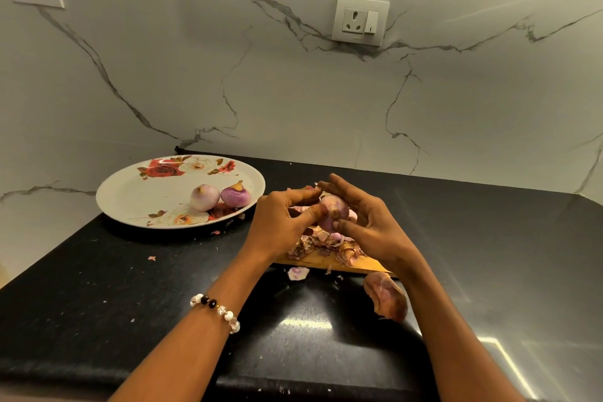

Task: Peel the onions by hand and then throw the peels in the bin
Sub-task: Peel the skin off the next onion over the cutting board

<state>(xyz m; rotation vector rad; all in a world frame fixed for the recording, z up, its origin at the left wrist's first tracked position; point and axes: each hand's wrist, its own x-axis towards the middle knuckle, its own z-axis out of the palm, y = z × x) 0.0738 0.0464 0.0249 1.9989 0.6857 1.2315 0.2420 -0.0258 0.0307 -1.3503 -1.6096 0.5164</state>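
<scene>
Both hands hold onion abv peels.

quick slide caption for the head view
Both hands peel an onion over a peel-strewn wooden board; two peeled onions wait on a floral plate.

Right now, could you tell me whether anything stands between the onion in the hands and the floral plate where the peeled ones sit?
Nothing visible does. The onion is held between the left hand and right hand, and the plate lies just to their left across bare black counter. Only small peel scraps lie there; the two peeled onions leave open room.
</scene>
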